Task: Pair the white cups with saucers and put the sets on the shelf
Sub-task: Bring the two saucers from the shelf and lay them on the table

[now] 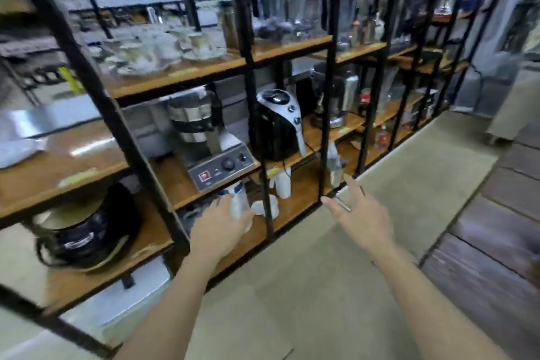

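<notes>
The view is blurred by motion. Several white cups on saucers [163, 50] stand on the upper wooden shelf [187, 73] at the left. On the lowest shelf [298, 202] are a white mug with blue marks [238, 199], a small white cup [266, 207] and a stack of white cups [282, 184]. My left hand [219, 228] reaches into the lowest shelf and touches the blue-marked mug; whether it grips it I cannot tell. My right hand [362, 213] hovers in front of the rack, fingers spread, holding nothing.
Black metal posts [264, 155] divide the rack. The middle shelf holds a steel coffee machine [210, 143] and a black and silver appliance [277, 126]. A black cooker [87, 228] sits low at the left. Beige floor [380, 242] lies in front.
</notes>
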`<state>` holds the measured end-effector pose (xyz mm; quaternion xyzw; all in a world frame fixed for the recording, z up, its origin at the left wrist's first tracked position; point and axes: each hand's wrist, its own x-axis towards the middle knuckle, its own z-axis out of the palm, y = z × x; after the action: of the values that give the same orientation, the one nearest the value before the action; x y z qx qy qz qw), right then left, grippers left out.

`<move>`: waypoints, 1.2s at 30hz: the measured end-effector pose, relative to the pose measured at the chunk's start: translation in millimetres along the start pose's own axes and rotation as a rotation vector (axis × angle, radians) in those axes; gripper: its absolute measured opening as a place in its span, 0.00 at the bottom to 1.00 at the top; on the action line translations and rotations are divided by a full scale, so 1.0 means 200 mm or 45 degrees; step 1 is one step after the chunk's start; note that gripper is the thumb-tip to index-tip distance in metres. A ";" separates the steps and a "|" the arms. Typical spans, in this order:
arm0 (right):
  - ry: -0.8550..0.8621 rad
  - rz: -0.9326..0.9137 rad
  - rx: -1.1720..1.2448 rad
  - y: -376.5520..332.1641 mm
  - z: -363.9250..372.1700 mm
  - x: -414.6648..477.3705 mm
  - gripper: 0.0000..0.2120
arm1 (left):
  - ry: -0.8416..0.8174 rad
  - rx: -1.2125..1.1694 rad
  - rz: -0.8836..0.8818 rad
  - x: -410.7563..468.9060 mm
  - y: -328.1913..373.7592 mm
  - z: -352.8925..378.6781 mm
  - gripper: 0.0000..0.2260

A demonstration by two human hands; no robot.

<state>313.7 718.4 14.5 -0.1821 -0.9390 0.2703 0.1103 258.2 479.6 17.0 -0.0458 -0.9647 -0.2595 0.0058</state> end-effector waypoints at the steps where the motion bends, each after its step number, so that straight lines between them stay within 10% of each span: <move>1: -0.040 -0.062 0.019 -0.13 0.07 0.02 0.36 | 0.046 -0.002 -0.045 0.00 -0.11 -0.08 0.27; 18: -0.437 -0.930 0.138 -1.78 1.12 0.31 0.37 | 0.507 0.027 -0.653 0.30 -1.33 -0.82 0.29; 36: -0.570 -0.795 0.271 -2.98 1.92 0.78 0.38 | 0.637 -0.092 -0.838 1.11 -2.22 -1.35 0.30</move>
<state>-113.9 133.3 39.1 0.1881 -0.9166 0.3526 -0.0018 -6.2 -19.8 36.3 0.3295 -0.8869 -0.2842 0.1552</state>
